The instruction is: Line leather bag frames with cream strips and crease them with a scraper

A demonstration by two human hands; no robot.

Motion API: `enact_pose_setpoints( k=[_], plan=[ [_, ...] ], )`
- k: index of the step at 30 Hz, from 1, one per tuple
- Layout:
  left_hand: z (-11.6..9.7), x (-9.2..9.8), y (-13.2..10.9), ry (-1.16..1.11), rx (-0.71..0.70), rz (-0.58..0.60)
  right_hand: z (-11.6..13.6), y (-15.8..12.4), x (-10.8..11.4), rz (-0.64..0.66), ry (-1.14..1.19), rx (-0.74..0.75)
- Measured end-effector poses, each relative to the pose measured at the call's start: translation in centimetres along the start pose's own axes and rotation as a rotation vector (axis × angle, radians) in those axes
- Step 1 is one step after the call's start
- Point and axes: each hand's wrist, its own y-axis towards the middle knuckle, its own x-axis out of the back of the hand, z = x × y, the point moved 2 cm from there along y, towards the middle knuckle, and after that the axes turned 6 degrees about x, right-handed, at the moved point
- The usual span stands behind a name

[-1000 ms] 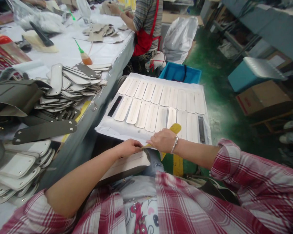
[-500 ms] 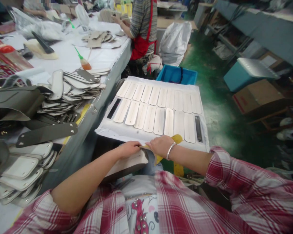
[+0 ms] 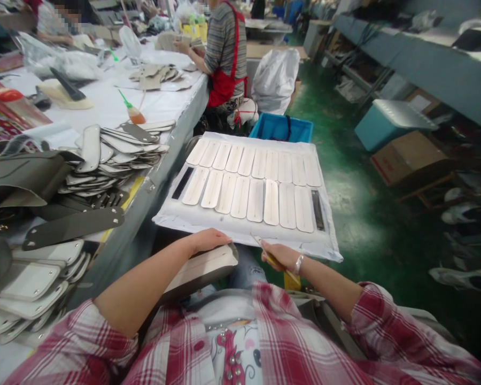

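Note:
My left hand (image 3: 210, 240) is closed over the far end of a long piece with a white face and grey-brown edges (image 3: 202, 266), lying at a slant above my lap. Its thumb is mostly hidden. To the right and apart from that piece, my right hand (image 3: 279, 255) has its fingers closed on a thin yellow strip (image 3: 271, 259); a pale pointed end sticks out toward the board. Just ahead lies a white-covered board (image 3: 240, 229) with two rows of white rounded panels (image 3: 239, 198) and a dark strip at each end of the near row.
At left, a long table (image 3: 176, 125) holds piles of white-and-grey panels (image 3: 116, 155), a grey panel (image 3: 74, 227) and a green-tipped bottle (image 3: 134, 112). A person in a red apron (image 3: 224, 59) sits beyond. A blue crate (image 3: 280, 127) stands behind the board; boxes (image 3: 409, 155) are at right.
My right hand has drawn away from the white-faced piece, moving right and toward me with the yellow strip. My left hand stays on the piece. The view has shifted slightly.

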Motion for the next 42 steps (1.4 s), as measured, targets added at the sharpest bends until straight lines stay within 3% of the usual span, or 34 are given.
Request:
enact_pose_setpoints(
  k=[3,6,10,17,20,25,33,42],
  plan=[
    [0.3,-0.2,0.5,0.005,-0.001,0.034,-1.5,-1.6,-1.4,0.141,0.564,-0.039],
    [0.0,-0.3,0.7,0.084,-0.063,0.02,-1.5,-3.4,-2.5,0.252,0.721,0.009],
    [-0.4,-0.3,0.0,0.223,-0.103,-0.036,-0.7,-4.9,-4.0,0.469,0.698,0.019],
    [-0.3,-1.9,-3.6,0.533,-0.14,-0.162,1.5,-2.0,-3.5,0.499,0.4,0.043],
    [-0.9,-3.1,-3.3,0.675,-0.127,-0.256,2.2,-1.0,-2.4,0.563,0.321,0.003],
    [-1.4,-4.5,-2.6,0.785,-0.168,-0.39,2.5,-0.8,-0.9,0.591,0.281,0.077],
    [-0.6,-5.8,-3.2,0.82,-0.274,-0.623,2.6,-0.1,-1.9,0.627,0.344,0.067],
    [-0.4,-7.0,-3.9,0.924,-0.247,-0.728,2.5,1.9,-2.2,0.73,0.243,0.077]
  ],
)
